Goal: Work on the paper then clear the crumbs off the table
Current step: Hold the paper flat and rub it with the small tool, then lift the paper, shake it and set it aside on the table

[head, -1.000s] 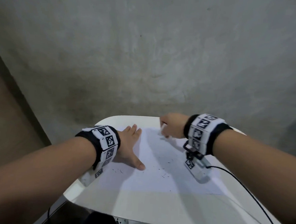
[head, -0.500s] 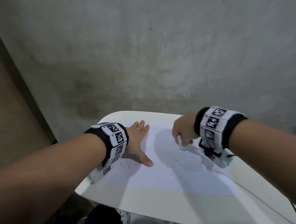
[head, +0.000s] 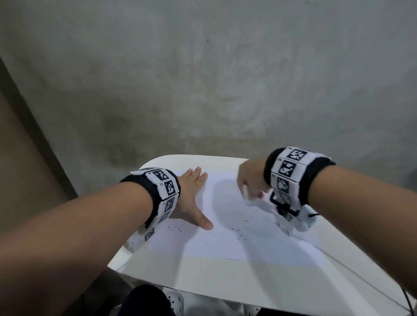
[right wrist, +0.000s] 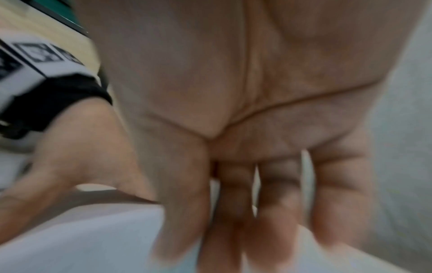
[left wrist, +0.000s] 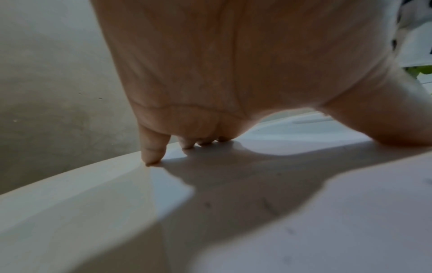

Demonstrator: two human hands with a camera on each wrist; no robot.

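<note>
A white rectangular sheet of paper (head: 234, 232) lies flat on a white, round-cornered table top (head: 243, 282), its long edges running side to side and its near edge set well back from the table's near rim. Small dark, thread-like eraser crumbs (head: 237, 230) are scattered loosely over the middle of the sheet, with a few more toward its left part (head: 176, 229) and a small cluster near its right side (head: 287, 230).

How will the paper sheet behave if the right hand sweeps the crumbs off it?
The paper looks thin, lying flat on the table, so probably floppy and light. It would likely slide if swept; the left hand pressing it flat should pin it.
</note>
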